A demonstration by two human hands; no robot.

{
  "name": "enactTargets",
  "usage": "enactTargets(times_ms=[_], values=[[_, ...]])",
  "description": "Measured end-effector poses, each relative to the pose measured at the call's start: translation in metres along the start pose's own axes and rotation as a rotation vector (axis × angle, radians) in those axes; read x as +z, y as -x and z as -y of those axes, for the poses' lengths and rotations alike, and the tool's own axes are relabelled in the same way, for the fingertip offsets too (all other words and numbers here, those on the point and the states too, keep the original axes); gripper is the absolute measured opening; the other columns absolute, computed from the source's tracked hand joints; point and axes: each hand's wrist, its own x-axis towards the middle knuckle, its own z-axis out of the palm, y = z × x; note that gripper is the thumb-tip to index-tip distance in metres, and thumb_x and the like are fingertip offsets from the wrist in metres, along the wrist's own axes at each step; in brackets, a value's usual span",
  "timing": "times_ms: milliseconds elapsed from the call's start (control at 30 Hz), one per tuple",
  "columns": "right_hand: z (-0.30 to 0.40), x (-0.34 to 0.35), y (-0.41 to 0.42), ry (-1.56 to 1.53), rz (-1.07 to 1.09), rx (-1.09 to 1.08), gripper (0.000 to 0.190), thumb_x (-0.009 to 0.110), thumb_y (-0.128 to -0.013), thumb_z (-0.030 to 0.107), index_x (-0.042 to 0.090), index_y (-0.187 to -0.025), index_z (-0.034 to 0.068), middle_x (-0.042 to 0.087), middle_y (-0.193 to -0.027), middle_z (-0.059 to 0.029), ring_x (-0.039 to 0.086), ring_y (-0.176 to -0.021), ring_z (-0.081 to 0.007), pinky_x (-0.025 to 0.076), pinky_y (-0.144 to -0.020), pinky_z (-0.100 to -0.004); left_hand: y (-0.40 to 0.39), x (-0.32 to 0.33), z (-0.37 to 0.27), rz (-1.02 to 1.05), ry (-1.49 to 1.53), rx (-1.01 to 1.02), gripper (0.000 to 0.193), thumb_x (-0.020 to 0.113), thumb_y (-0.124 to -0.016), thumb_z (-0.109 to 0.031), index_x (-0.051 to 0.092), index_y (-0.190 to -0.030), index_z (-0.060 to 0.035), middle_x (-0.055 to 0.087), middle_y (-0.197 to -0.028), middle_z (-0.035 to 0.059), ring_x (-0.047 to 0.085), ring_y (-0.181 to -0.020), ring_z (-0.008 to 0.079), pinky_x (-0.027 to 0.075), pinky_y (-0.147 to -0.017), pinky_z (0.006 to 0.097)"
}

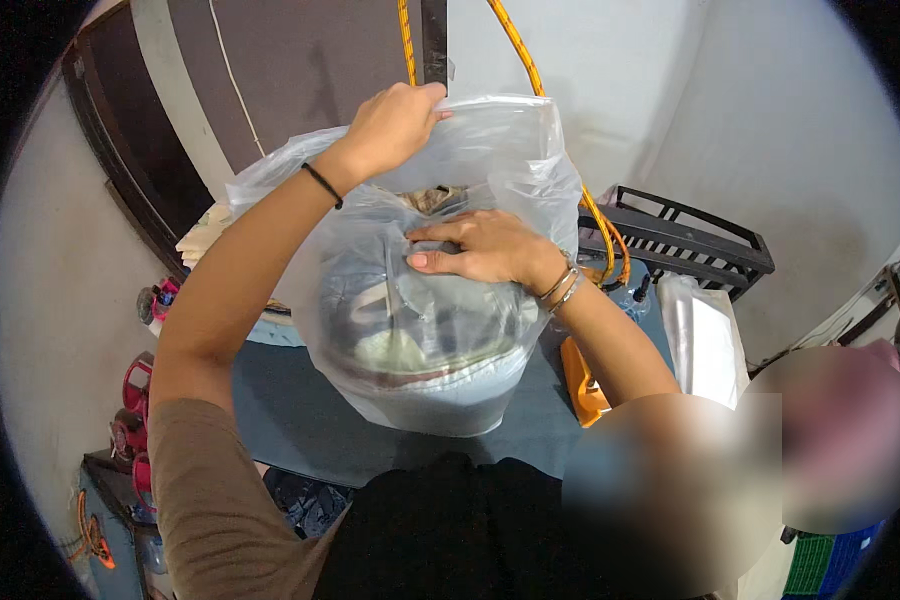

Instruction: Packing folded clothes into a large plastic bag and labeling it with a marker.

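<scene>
A clear plastic bag [420, 405] stands on a table with a grey-blue cover [285, 397], its open mouth towards the far side. Folded clothes [435, 322] in dark, white and pale green fabric show through its film. At the top rim my left hand [397, 127] pinches the plastic between thumb and fingers. My right hand [487, 244] lies flat over the clothes, thumb apart from the fingers, touching the bag's film. The film's folds partly hide a brown patterned cloth [435, 199] near the mouth.
Yellow cords [521, 49] hang behind the bag. To the right are a black metal rack [690, 240], an orange tool [581, 382] and a stack of plastic bags [705, 345]. Pale folded cloth [206, 232] lies left. The lower right is blurred.
</scene>
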Motion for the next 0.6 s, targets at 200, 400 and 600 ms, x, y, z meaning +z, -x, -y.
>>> enactTargets(times_ms=[200,400,600], values=[[0.002,-0.001,0.001,0.053,-0.001,0.015,0.073,0.033,-0.077,0.076,0.06,-0.118,0.021,0.062,-0.108,-0.0164,0.057,-0.104,-0.0327,0.043,-0.092,-0.0383,0.025,-0.002,-0.001,-0.484,-0.229,0.885,0.017,0.061,-0.078,-0.014,0.056,-0.085,-0.0004,0.058,-0.092,0.0179,0.057,-0.085,0.0366,0.048,-0.071,0.0415],[0.004,0.008,0.004,0.099,-0.142,-0.061,0.07,0.034,-0.081,0.071,0.057,-0.121,0.018,0.058,-0.117,-0.0155,0.052,-0.111,-0.0319,0.04,-0.095,-0.038,0.033,0.05,0.037,0.454,-0.171,-0.059,0.021,0.063,-0.079,-0.018,0.063,-0.083,0.0023,0.063,-0.092,0.0197,0.06,-0.083,0.036,0.048,-0.073,0.0419],[0.0,0.008,0.009,0.21,-0.53,-0.168,0.059,0.043,-0.087,0.056,0.053,-0.122,0.01,0.055,-0.119,-0.0169,0.05,-0.112,-0.0341,0.038,-0.096,-0.044,0.025,0.016,0.07,0.446,0.316,0.149,0.028,0.066,-0.079,-0.027,0.063,-0.082,0.0008,0.063,-0.077,0.0151,0.059,-0.07,0.0274,0.046,-0.07,0.0383]])
